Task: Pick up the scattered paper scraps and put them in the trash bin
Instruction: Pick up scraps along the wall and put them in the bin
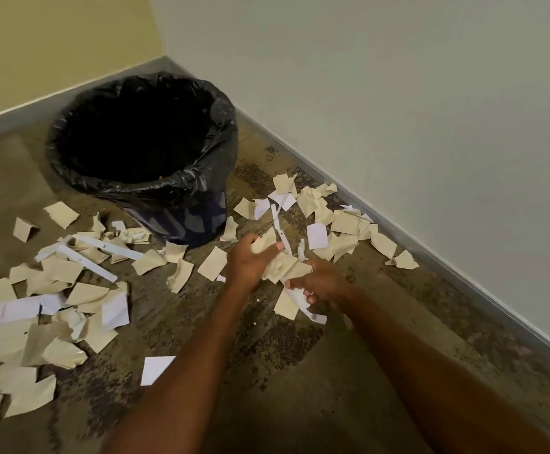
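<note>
I see a mottled brown floor carrying a trash bin with a black liner at about 11 o'clock. Torn beige and white paper scraps lie heaped at 9 o'clock, with more scraps spread at 1 o'clock beside the baseboard.

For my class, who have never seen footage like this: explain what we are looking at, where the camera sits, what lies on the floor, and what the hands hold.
There is no machine here. One camera, worn on a person's head, looks forward and down, so the two bare arms reach in from the bottom edge. The left hand and right hand together grip a bunch of paper scraps just above the floor. A trash bin lined with a black bag stands in the corner of the room. Many more beige and white scraps lie scattered on both sides of the bin, still waiting to be gathered.
</note>
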Available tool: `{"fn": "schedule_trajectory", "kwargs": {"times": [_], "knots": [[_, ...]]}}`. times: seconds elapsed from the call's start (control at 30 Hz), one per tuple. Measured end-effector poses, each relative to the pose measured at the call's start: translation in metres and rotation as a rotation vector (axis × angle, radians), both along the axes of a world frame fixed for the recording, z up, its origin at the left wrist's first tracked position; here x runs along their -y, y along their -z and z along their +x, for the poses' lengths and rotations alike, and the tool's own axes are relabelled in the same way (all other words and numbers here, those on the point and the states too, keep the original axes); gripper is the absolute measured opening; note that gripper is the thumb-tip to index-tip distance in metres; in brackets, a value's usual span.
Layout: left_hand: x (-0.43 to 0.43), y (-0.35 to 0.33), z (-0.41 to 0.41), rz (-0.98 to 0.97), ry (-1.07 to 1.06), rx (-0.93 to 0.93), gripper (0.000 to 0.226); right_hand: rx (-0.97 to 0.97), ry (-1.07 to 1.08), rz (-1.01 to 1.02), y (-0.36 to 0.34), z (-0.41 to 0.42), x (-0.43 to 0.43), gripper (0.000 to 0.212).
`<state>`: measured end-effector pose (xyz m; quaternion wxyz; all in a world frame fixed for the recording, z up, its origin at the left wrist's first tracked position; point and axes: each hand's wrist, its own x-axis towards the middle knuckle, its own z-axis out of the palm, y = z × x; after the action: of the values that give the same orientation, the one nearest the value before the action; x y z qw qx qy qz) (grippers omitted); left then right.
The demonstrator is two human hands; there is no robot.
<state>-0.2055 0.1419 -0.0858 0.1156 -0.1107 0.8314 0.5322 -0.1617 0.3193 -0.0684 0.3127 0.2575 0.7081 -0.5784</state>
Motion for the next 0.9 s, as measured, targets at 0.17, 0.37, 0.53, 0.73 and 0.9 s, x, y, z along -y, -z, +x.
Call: {"fn": "schedule_trajectory", "kwargs": {"times": [0.17,0.37,0.53,0.73,0.9], "knots": [[-0.005,-0.047,-0.002,0.227,-0.143,-0.051,0.047,-0.231,0.253,-0.226,-0.033,-0.012,0.004,0.021],[-0.032,-0.118,-0.009,0.410,-0.200,-0.221,0.038,-0.459,0.408,-0.417,-0.101,-0.036,0.006,0.025],[-0.028,-0.184,-0.020,0.467,-0.249,-0.397,0.044,-0.642,0.421,-0.486,-0.170,-0.050,0.023,0.025],[0.011,-0.252,-0.033,0.521,-0.321,-0.572,0.041,-0.730,0.361,-0.552,-0.234,-0.074,0.068,0.031],[0.067,-0.291,-0.048,0.477,-0.303,-0.711,0.034,-0.754,0.270,-0.582,-0.274,-0.094,0.122,0.024]]}}
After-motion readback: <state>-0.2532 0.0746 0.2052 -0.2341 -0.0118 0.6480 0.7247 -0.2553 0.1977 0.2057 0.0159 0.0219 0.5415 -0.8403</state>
